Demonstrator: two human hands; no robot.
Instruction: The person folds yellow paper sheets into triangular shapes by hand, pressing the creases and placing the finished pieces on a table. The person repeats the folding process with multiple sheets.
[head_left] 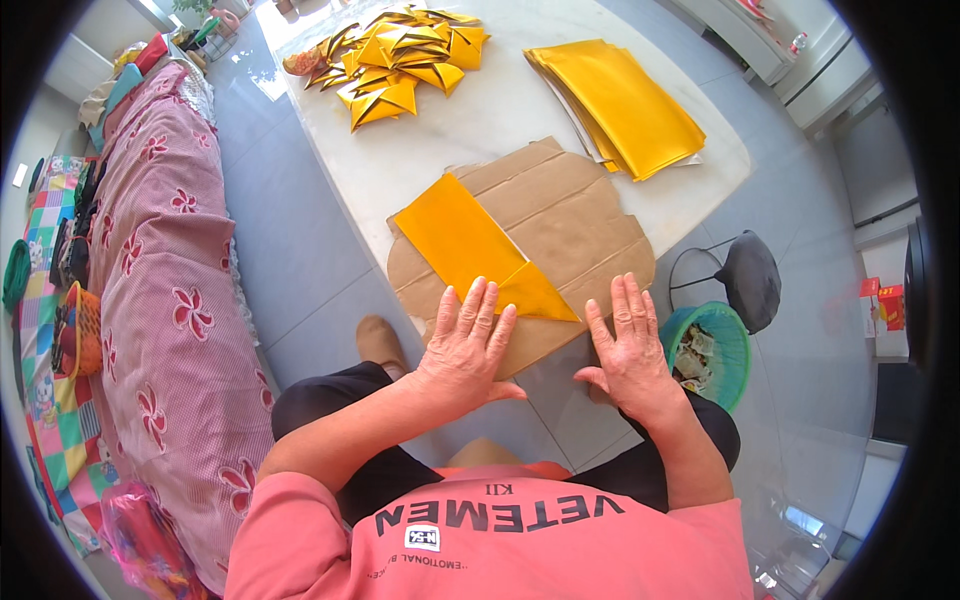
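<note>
The white tabletop carries brown cardboard, a heap of folded gold papers and a gold paper stack. On the cardboard lies 1 gold sheet, its near end folded to a point. Both hands have fingers spread: the left hand over the sheet's near edge, the right hand beside its tip.

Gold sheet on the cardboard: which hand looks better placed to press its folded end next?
Probably the left hand: it overlaps the folded end of the gold sheet, while the right hand sits right of that sheet, partly over the cardboard.
</note>
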